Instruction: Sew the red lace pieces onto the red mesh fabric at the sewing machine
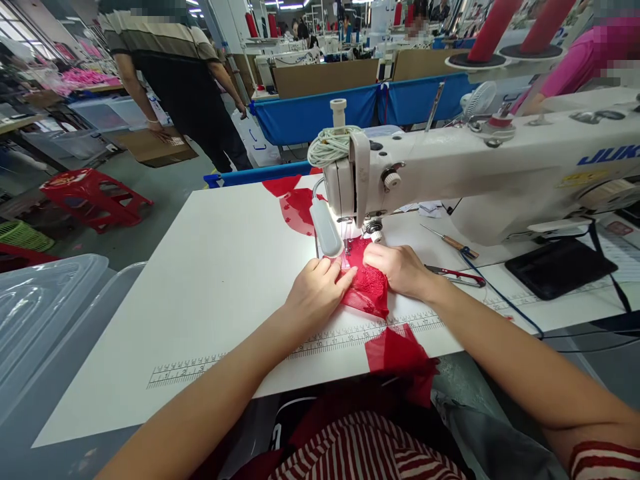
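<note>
I had left hand (317, 290) flat on red fabric (369, 288), fingers stretched close together, pressing, not clamping. Right hand (400, 269) on same fabric, fingers curled; couldn't tell if they pinched it. Fabric lay on tabletop (225, 267) under sewing machine (475, 167) needle, tail hanging off near edge. Scissors (457, 275) just beside right hand.

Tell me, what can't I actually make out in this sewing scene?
All from the head view, the only one:
The needle: hidden behind the lamp.
The red fabric: its middle lies under the left hand and right hand; whether the right hand pinches it or only presses is unclear.
The sewing machine: cut off by the right edge, brand lettering incomplete.
The ruler: numbers mostly too small to read.
</note>
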